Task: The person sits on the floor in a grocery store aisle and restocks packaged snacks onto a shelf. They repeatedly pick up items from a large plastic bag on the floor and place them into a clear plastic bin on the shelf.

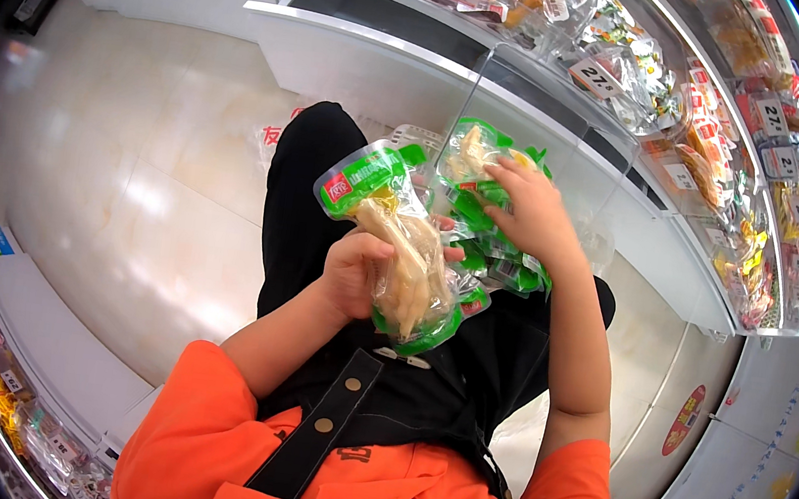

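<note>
Holds a clear pouch (403, 250), green at both ends, with pale food (410, 286) inside, in half-closed left hand (351, 270); at two o'clock touches similar packs (472, 149) with loosely open right hand (536, 211).

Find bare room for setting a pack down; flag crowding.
Bare: glossy beige tiled floor, between the white shelf base at lower left and the black trouser leg. Crowded: heap of green-and-clear plastic packs under the right hand.

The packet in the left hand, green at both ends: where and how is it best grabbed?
Probably pinch the packet by its far green end, coming from the picture's upper left: that end looks flat and sticks out free, while the left hand wraps the bulging middle.
</note>
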### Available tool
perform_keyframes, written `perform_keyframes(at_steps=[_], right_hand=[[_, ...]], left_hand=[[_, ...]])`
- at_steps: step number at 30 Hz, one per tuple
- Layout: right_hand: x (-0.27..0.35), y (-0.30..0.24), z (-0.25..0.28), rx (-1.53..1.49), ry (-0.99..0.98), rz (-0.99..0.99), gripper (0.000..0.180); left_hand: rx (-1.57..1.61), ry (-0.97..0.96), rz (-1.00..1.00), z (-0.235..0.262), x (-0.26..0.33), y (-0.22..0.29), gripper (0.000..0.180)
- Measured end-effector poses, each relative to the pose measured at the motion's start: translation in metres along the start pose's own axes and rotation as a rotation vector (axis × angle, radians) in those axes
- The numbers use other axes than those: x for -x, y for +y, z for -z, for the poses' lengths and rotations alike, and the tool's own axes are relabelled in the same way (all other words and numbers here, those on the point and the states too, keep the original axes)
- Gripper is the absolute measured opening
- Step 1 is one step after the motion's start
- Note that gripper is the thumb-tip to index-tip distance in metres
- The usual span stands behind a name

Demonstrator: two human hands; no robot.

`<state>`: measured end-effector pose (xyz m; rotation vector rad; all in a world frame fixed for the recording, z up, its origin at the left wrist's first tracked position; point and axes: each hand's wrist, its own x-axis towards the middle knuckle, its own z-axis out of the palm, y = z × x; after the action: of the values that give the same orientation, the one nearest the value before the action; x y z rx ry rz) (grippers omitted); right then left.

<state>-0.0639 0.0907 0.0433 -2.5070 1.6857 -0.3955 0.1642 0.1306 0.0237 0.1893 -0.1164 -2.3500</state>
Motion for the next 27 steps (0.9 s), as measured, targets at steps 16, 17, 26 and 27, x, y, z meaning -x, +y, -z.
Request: perform_keyframes(at_steps=[16,17,26,27], right_hand=[[0.094,-0.116,0.020,-0.976,0.261,-0.530,0.089],[0.096,-0.116,0.017,-1.092,0.305,-0.573,0.089],[0.110,-0.105,0.034,-0.900,0.147,-0.429,0.089],[0.111,-0.102,0.038,-1.036,0.180,-0.432,0.091]], left_hand=[[-0.588,0.117,-0.011,-0.020,0.006,-0.036,0.042],[-0.614,0.143,-0.007,-0.016,0.006,-0.038,0.042],[-0.833,0.010,-0.185,-0.013,0.010,-0.042,0.069],[-0.893,0.000,-0.163,-0.008,0.014,-0.042,0.069]])
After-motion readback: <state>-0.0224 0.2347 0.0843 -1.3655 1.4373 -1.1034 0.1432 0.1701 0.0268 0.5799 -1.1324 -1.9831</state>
